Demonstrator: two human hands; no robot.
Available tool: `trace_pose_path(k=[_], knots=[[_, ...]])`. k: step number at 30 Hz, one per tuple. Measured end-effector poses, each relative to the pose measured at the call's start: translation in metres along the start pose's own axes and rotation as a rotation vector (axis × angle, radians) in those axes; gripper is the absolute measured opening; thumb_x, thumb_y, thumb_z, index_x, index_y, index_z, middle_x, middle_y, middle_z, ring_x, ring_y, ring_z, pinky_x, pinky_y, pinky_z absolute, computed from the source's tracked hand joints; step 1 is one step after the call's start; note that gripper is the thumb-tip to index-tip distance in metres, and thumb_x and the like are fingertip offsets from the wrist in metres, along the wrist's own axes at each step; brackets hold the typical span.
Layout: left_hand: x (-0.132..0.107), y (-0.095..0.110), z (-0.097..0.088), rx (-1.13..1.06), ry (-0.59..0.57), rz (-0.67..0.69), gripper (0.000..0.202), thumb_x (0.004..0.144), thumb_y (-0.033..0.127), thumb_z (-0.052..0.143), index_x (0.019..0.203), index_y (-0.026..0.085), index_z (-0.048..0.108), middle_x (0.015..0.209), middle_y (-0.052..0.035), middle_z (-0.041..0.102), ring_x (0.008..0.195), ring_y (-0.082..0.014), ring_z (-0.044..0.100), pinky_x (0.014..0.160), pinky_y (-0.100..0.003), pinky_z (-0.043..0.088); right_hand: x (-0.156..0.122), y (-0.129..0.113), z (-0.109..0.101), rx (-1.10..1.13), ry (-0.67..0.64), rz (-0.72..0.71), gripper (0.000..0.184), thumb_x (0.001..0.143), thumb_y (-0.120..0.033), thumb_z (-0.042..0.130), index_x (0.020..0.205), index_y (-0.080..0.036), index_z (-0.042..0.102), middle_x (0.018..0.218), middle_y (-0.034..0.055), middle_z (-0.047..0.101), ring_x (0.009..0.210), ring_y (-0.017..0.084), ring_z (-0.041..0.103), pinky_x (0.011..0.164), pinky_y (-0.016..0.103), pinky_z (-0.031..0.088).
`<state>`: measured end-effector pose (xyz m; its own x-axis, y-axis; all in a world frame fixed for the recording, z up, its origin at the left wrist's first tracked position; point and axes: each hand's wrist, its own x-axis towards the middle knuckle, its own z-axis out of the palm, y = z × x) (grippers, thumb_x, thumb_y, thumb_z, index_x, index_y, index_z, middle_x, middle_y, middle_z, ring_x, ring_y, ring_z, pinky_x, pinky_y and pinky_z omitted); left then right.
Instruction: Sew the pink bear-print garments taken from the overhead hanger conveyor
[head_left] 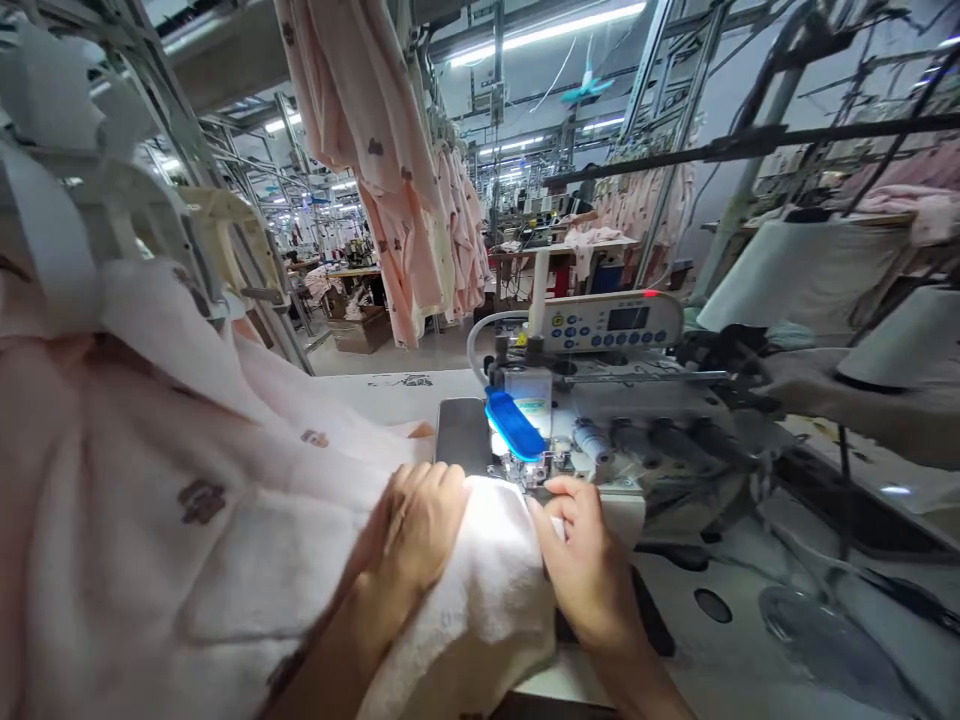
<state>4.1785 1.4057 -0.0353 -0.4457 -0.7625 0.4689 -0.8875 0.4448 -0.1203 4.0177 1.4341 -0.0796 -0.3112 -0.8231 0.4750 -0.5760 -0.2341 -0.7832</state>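
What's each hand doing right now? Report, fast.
Left hand: fingers curled, pressing the fabric down.
Right hand: on the fabric's edge by the machine; grip cannot be told.

The person's left hand (409, 535) and right hand (589, 570) were both bare, with no gloves on either. No ring showed on the fingers (566, 492) that could be seen, and no watch or band showed at the wrists. Both forearms were uncovered as far as they came into view, so no sleeve or cuff could be made out. The nails looked short and plain, though the bright lamp washed out much of the detail. Nothing more of the person's body or clothing appeared.
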Motion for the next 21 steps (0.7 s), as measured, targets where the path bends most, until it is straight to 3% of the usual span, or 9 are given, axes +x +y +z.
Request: trace_pose_path(k=[3,5,8,11,14,17,21], knots=[[0.001,-0.017,0.002,0.023,0.008,-0.043,0.022,0.089,0.019,0.045,0.068,0.019,0.051,0.065,-0.0010,0.055,0.063,-0.0200,0.051,0.062,-0.034,0.034,-0.002,0.000,0.005,0.045,0.051,-0.016,0.020,0.087,-0.037,0.043,0.095,-0.019,0.047,0.061,-0.0031,0.055,0.045,0.015,0.053,0.042,0.022,0.041],[-0.008,-0.020,-0.004,-0.023,0.074,-0.015,0.020,0.088,0.015,0.042,0.071,0.018,0.052,0.082,-0.0042,0.060,0.077,-0.0206,0.055,0.068,-0.034,0.039,-0.011,-0.002,0.000,0.090,0.088,-0.092,0.018,0.091,-0.034,0.045,0.100,-0.019,0.050,0.076,0.0009,0.058,0.052,0.014,0.056,0.049,0.023,0.047],[-0.028,-0.007,-0.018,-0.203,0.228,0.113,0.020,0.089,0.009,0.036,0.086,0.018,0.054,0.099,-0.0047,0.061,0.087,-0.0176,0.054,0.074,-0.030,0.042,-0.031,-0.004,-0.013,0.104,0.066,-0.335,0.027,0.094,-0.036,0.050,0.114,-0.018,0.050,0.104,0.0090,0.056,0.090,0.021,0.059,0.077,0.029,0.052],[-0.046,0.008,-0.028,-0.292,0.276,0.135,0.018,0.089,0.008,0.038,0.088,0.019,0.052,0.076,-0.0006,0.060,0.069,-0.0143,0.051,0.065,-0.027,0.039,-0.044,-0.003,-0.017,0.046,-0.057,-0.513,0.036,0.098,-0.029,0.041,0.131,-0.014,0.038,0.128,0.0144,0.045,0.119,0.026,0.045,0.095,0.035,0.045],[-0.056,0.008,-0.034,-0.333,0.228,0.156,0.017,0.088,0.009,0.039,0.083,0.019,0.051,0.067,0.0011,0.056,0.062,-0.0125,0.050,0.060,-0.024,0.038,-0.048,-0.001,-0.014,-0.013,-0.004,-0.520,0.032,0.097,-0.013,0.037,0.127,-0.015,0.045,0.128,0.0127,0.046,0.120,0.026,0.043,0.099,0.039,0.041],[-0.062,0.000,-0.040,-0.350,0.154,0.243,0.015,0.087,0.010,0.038,0.089,0.017,0.051,0.072,-0.0007,0.059,0.066,-0.0131,0.052,0.062,-0.024,0.040,-0.050,-0.004,-0.009,0.084,0.051,-0.570,0.025,0.094,-0.009,0.044,0.116,-0.014,0.053,0.112,0.0100,0.056,0.110,0.022,0.051,0.095,0.033,0.043],[-0.073,-0.004,-0.049,-0.372,0.224,0.313,0.016,0.086,0.008,0.038,0.082,0.018,0.050,0.062,0.0003,0.056,0.058,-0.0132,0.049,0.058,-0.026,0.038,-0.060,-0.011,0.010,0.142,-0.217,-0.716,0.035,0.088,-0.004,0.045,0.123,-0.010,0.049,0.111,0.0112,0.060,0.107,0.022,0.052,0.094,0.033,0.046]])
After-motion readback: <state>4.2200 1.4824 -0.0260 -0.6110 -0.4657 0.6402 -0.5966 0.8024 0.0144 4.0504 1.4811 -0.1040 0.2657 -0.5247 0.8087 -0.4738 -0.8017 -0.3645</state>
